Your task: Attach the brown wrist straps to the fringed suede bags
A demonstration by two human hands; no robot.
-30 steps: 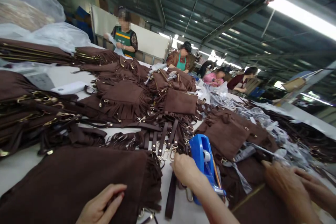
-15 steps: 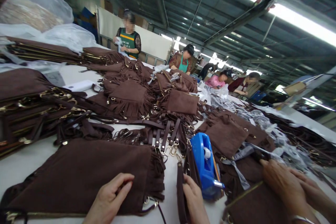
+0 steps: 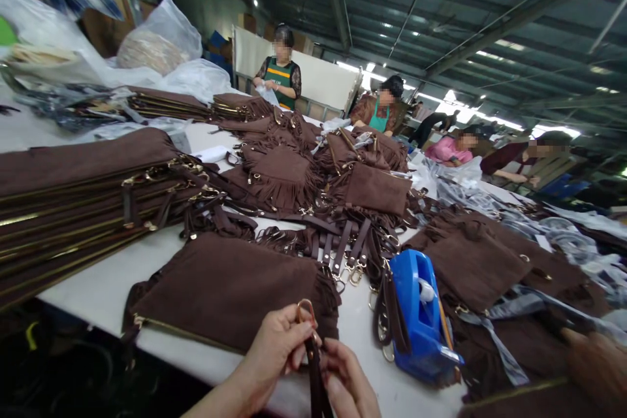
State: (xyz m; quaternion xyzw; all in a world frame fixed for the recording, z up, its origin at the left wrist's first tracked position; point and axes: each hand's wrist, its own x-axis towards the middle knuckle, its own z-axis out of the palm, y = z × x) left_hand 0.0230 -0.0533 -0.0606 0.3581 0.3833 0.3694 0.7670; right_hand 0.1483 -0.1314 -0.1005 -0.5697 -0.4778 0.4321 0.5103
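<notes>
Both hands meet over the front edge of the table, in front of a brown fringed bag that lies flat. My left hand pinches a dark brown strap near its gold metal clasp, which points up. My right hand closes round the same strap just below the clasp, its lower end running out of view. To the right stands a blue tape dispenser, with more looped straps leaning against its left side.
A tall stack of brown bags fills the left. Straps with gold clasps lie behind the bag. More fringed bags are heaped farther back. A neighbour's blurred hand is over bags at the right. Several people work across the table.
My right hand has lifted a strap from beside the dispenser and brought it left. My left hand has left the bag and gripped the strap's clasp end. The view has swung left.
</notes>
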